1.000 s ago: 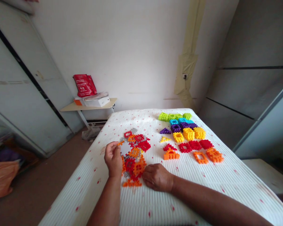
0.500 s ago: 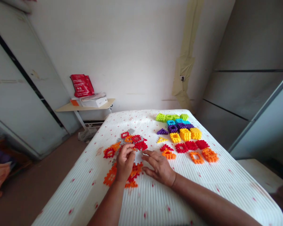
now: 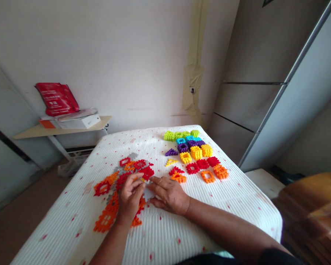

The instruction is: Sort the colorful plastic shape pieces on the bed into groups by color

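Fingers [image 3: 159, 182] of right hand [image 3: 168, 193], earlier curled, now spread at flat grey plastic piece [image 3: 148, 194]; left hand [image 3: 130, 195] pinches, hold unclear: likely two-handed work.

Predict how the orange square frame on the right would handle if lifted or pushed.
The orange square frame is probably stiff, given its crisp outline, and light, given its open centre. Lying flat, it should slide, not roll, though notches might catch on the ribbed cover.
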Demonstrator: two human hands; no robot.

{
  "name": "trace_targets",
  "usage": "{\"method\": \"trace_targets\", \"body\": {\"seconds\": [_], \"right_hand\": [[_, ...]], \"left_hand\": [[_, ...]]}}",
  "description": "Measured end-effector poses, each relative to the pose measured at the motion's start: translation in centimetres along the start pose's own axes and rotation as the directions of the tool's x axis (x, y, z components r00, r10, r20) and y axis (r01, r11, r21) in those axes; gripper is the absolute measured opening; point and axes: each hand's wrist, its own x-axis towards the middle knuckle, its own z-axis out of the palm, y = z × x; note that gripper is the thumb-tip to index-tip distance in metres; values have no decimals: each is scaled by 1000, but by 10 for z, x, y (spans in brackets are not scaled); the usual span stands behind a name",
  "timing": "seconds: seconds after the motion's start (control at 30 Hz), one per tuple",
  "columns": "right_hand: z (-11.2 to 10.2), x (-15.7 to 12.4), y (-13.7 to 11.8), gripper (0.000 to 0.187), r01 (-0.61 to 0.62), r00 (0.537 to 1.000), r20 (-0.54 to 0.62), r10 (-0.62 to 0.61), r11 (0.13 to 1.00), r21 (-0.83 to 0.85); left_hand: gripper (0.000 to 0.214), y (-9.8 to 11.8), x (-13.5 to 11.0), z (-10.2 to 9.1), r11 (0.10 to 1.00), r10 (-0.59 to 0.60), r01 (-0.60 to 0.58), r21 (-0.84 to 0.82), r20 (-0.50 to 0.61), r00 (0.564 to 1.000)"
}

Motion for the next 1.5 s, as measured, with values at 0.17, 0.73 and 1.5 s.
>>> {"method": "trace_targets", "body": {"seconds": [0.17,0.73,1.5], "right_hand": [[-1,-2,2,39,20,998,-60,-20,1000,-1],[-9,0,11,22,0,991,-137,5,999,39],[14,-13,4,18,261,965,-42,-258,959,113]], "left_hand": [[31,-1,1,0,998,-4,4,-60,-4,1000],[25,5,46,-1,998,-28,20,-62,-138,990],[20,-76,239,45,526,-155,96,845,-16,988]]}}
